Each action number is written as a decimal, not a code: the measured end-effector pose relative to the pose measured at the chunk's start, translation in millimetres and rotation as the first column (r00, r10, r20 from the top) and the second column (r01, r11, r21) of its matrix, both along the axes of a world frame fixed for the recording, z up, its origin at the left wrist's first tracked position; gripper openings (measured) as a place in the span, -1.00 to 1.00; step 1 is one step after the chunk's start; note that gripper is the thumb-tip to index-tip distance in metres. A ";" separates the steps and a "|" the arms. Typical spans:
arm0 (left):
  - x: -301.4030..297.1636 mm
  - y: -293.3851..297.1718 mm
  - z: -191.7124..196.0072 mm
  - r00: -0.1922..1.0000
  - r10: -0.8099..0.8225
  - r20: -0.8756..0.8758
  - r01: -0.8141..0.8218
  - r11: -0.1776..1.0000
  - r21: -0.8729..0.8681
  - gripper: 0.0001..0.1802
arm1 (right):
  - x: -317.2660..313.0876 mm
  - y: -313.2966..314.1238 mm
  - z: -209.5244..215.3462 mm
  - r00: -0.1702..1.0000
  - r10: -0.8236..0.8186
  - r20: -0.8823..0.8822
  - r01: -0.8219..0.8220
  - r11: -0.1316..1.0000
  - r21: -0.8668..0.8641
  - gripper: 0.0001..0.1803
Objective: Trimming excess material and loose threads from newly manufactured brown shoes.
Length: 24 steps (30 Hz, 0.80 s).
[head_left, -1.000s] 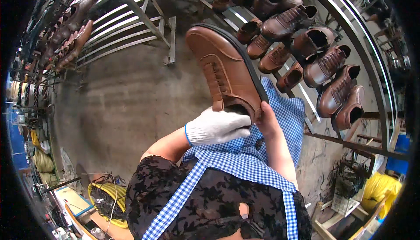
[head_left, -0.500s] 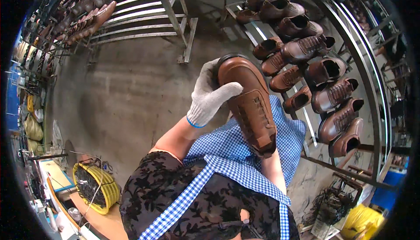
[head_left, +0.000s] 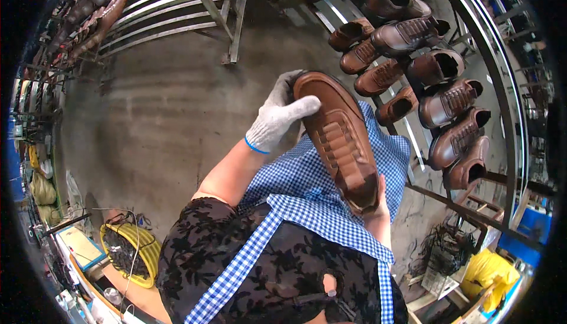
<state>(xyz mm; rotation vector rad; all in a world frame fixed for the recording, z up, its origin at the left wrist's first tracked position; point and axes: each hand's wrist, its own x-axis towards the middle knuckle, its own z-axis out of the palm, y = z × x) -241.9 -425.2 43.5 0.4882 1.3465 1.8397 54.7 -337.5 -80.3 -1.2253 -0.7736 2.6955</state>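
Observation:
A brown leather shoe point(head_left: 341, 138) is held up in front of me, its toe pointing away and its laced top facing up. My left hand point(head_left: 280, 114), in a white knitted glove with a blue cuff edge, grips the toe end, thumb on the upper and the other fingers hidden beneath. At the heel end is my right hand point(head_left: 381, 201), bare, with its fingers around the back of the shoe and mostly hidden by it. A blue-and-white checked apron point(head_left: 283, 173) hangs below the shoe.
To the right a metal rack point(head_left: 416, 144) carries several brown shoes point(head_left: 447, 104). Another slatted metal rack point(head_left: 171, 14) stands at the far left. A yellow basket point(head_left: 155, 253) sits lower left, and a yellow bag point(head_left: 489, 274) lies lower right beside a blue container point(head_left: 524, 241).
The shoe has turned slightly, showing more of its lacing and heel. My right fingers now show beside the heel. The surroundings have shifted in the picture as the view moved.

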 end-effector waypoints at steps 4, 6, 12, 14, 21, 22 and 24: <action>-41.7 -2.7 -29.2 0.975 -0.076 -0.209 0.051 0.991 -0.123 -0.38 | -41.3 16.3 38.9 0.996 0.005 0.088 -0.003 1.000 -0.016 -0.19; -68.8 -15.2 -43.5 0.990 -0.088 -0.107 0.068 0.982 -0.178 -0.41 | -44.0 41.0 15.1 0.966 0.039 -0.256 -0.069 0.992 -0.108 -0.35; -121.0 -57.0 -119.0 0.911 0.222 0.348 -0.181 0.973 -0.146 -0.64 | -148.6 63.0 34.1 0.992 -0.078 -0.099 0.109 0.924 0.367 -0.75; -121.7 -53.9 -120.1 0.819 0.252 0.515 -0.226 0.967 -0.114 -0.71 | -162.6 60.9 27.7 0.993 -0.043 -0.111 0.087 0.900 0.427 -0.77; -141.2 -35.4 -147.5 0.657 0.351 0.668 -0.257 0.936 -0.239 -0.71 | -172.2 24.3 4.1 0.992 0.120 0.047 -0.083 0.320 0.944 -0.82; -148.3 -26.9 -154.2 0.663 0.338 0.668 -0.245 0.941 -0.233 -0.71 | -175.2 23.6 5.2 0.983 0.171 0.063 -0.085 0.126 0.988 -0.83; -162.1 -12.2 -170.5 0.635 0.319 0.704 -0.205 0.948 -0.244 -0.73 | -178.8 21.1 9.8 0.976 0.197 0.093 -0.080 -0.074 0.994 -0.83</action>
